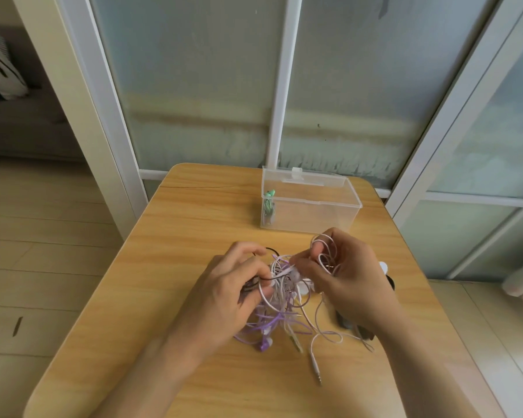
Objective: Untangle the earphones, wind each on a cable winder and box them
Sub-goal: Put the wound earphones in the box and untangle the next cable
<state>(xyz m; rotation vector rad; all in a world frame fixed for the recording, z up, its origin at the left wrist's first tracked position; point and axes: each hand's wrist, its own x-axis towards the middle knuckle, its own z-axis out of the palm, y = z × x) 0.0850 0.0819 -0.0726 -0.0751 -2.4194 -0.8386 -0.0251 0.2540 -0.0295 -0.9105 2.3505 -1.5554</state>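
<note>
While the left hand pinches the earphone tangle above the table, the right hand, closed on white cable loops, should draw slowly, feeding slack, not tightening knots. One green set sits in the clear box.

Wooden table, frosted glass panels behind, striped cushion far left

table: matt wood grain | box: clear glossy plastic | earphone cables: smooth rubbery
</note>
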